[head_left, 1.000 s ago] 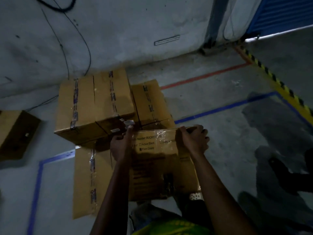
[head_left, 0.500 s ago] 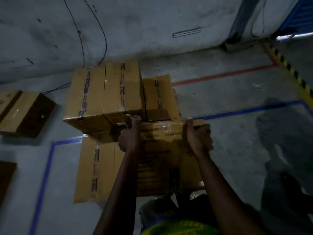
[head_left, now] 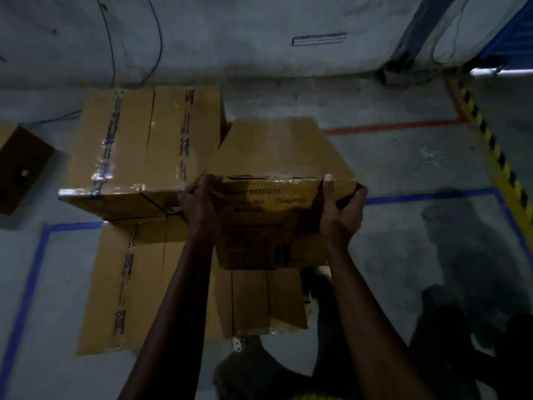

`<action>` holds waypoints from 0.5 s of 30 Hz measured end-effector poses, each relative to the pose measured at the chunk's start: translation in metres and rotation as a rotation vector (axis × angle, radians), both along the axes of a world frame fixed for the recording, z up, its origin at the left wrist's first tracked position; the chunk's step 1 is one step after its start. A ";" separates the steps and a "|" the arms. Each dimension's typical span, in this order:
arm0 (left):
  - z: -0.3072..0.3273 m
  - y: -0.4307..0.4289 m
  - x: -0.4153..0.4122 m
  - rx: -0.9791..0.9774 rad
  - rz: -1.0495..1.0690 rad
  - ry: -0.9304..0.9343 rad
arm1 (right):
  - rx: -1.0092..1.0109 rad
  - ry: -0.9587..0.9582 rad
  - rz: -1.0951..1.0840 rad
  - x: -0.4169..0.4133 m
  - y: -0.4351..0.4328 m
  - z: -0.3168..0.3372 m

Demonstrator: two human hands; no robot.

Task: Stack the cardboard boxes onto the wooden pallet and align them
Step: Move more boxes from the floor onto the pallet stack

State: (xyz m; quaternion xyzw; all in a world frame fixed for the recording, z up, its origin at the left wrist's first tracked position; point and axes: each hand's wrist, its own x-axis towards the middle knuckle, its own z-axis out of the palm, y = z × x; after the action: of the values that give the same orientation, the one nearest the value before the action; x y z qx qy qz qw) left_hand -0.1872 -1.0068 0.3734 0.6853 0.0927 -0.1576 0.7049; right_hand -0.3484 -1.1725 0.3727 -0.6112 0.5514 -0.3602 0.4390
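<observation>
I hold a taped cardboard box (head_left: 277, 157) with a printed label on its near face, raised to the level of the upper layer. My left hand (head_left: 199, 197) grips its near left corner and my right hand (head_left: 341, 209) grips its near right corner. Left of it, two upper boxes (head_left: 144, 140) sit side by side on the stack. Lower boxes (head_left: 135, 284) lie in front and below. A pallet corner (head_left: 238, 342) peeks out under the lower boxes; the rest of the pallet is hidden.
A concrete wall with hanging cables (head_left: 109, 39) stands behind the stack. Blue floor tape (head_left: 28, 284) outlines the area, with a red line (head_left: 389, 127) and yellow-black striping (head_left: 490, 140) at right. Another box (head_left: 20, 166) lies on the floor at far left.
The held box has risen and moved forward, from upright in front of the stack to the level of the upper boxes, covering the lower box at the back right.
</observation>
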 end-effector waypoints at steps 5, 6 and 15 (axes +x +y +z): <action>-0.081 -0.056 0.055 -0.033 0.065 0.086 | 0.214 -0.078 0.209 0.045 -0.073 -0.109; -0.108 -0.067 0.065 -0.004 0.073 0.109 | 0.253 -0.025 0.271 0.055 -0.087 -0.136; -0.303 -0.096 0.054 0.112 0.181 0.299 | 0.425 0.226 0.457 0.080 -0.121 -0.317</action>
State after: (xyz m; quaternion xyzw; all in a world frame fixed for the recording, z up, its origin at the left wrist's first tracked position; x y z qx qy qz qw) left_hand -0.1331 -1.1031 0.0705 0.6815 0.2662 -0.1881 0.6552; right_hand -0.2688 -1.2934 0.0557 -0.6497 0.5082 -0.0594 0.5623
